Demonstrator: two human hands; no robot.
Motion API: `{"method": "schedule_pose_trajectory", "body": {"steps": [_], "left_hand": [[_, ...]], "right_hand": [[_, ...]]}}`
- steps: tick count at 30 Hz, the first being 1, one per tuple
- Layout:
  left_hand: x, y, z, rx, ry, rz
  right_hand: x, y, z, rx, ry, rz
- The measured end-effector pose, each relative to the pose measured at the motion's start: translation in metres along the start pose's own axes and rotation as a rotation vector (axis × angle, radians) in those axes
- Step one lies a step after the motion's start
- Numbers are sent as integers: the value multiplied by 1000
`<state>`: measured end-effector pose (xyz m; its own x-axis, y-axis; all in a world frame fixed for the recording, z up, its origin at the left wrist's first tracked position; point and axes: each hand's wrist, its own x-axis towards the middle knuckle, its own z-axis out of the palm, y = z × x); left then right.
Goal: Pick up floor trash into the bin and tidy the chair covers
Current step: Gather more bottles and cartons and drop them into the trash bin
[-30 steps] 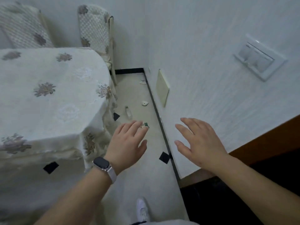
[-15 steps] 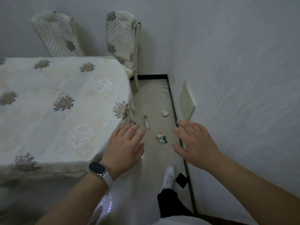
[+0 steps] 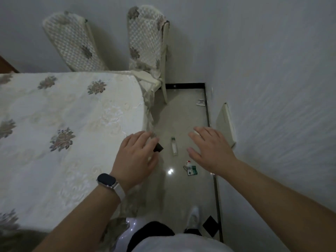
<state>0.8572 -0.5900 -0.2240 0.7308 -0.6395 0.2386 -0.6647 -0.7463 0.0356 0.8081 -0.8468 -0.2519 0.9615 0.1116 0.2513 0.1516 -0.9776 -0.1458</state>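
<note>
Looking down a narrow floor (image 3: pixel 181 115) strip between table and wall. Table (image 3: pixel 63 124) fills the left side, under a pale cloth with flower patches. White wall (image 3: pixel 272 88) runs along the right, with a black skirting line at its base.

Two chairs at the far end, against the back wall:
- left chair (image 3: pixel 72 44): quilted cover lies smooth on the backrest.
- right chair (image 3: pixel 145 37): cover bunched at the seat, frame edge bare on its right side.

Left hand (image 3: pixel 135 157), with a watch (image 3: pixel 107 180) on the wrist, hovers palm down over the table's near-right corner, fingers spread, holding nothing. Right hand (image 3: pixel 211 150) is the same: flat, spread, empty, over the floor near the wall. The hands are well apart.

Beige panel (image 3: pixel 225 124) sticks out of the wall just beyond the right hand. White shoe (image 3: pixel 193 218) sits at the near edge.

Trash on the floor:
- clear bottle (image 3: pixel 174 146) lying flat between the hands.
- green-white packet (image 3: pixel 191 169) nearer, just below the right hand.
- small white scrap (image 3: pixel 200 102) far off by the skirting.
</note>
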Motion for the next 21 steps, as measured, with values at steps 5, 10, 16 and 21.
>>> {"method": "schedule_pose_trajectory", "body": {"steps": [5, 10, 16, 21], "left_hand": [[41, -11, 19, -17, -35, -11], [84, -28, 43, -74, -14, 15], [145, -55, 97, -183, -33, 61], [199, -77, 153, -302, -52, 106]], "right_hand": [[33, 17, 4, 49, -12, 8], [60, 38, 22, 25, -67, 38], [93, 68, 45, -32, -211, 153], [121, 81, 70, -63, -280, 301]]}}
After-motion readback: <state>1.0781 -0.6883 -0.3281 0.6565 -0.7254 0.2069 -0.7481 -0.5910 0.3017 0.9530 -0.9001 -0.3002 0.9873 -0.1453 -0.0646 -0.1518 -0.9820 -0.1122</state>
